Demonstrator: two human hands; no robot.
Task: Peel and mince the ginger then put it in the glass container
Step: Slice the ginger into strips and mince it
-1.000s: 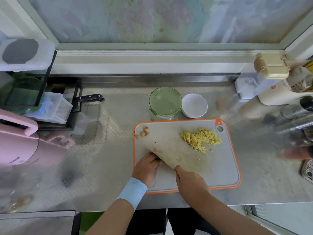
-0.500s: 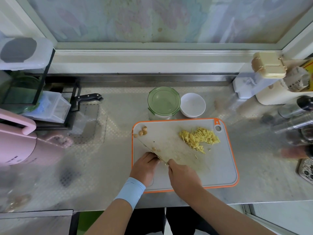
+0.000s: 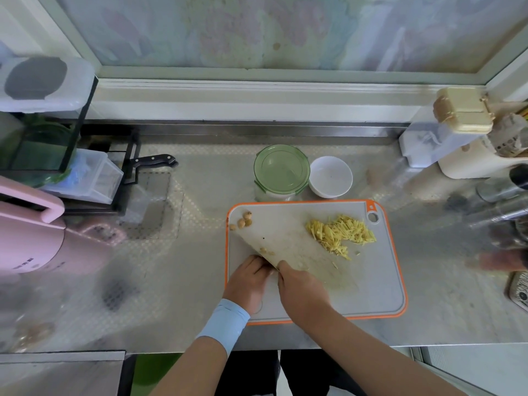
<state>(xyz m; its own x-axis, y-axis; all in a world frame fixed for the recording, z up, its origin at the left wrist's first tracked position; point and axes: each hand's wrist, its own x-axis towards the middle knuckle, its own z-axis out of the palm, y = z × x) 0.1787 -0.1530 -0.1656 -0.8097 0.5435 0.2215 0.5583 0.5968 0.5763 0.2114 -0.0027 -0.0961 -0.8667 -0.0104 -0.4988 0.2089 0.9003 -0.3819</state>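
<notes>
view: head camera, looking down on a steel counter (image 3: 185, 295)
cutting board (image 3: 371, 281): grey with an orange rim, lying at centre right of the frame, its near edge close to the counter's front edge
ginger strips (image 3: 340, 232): yellow pile lying on the upper right part of the cutting board, below the hanging hole
ginger scraps (image 3: 244, 221): a few tan bits sitting in the board's upper left corner
cleaver (image 3: 288, 247): broad blade slanting across the left half of the board, tilted, with small ginger bits clinging to its flat
right hand (image 3: 303, 292): wrapping round the cleaver's handle, which is hidden inside the grip
left hand (image 3: 248, 281): resting on the board with fingers curled, knuckles touching the blade's left side; whatever is lying under the fingers is hidden
wristband (image 3: 223, 324): pale blue, sitting on the left wrist
glass container (image 3: 281, 172): standing just above the board's top edge, green lid closed
white bowl (image 3: 330, 176): standing just right of the glass container
black-handled knife (image 3: 154, 160): lying at left of centre, beside a rack
</notes>
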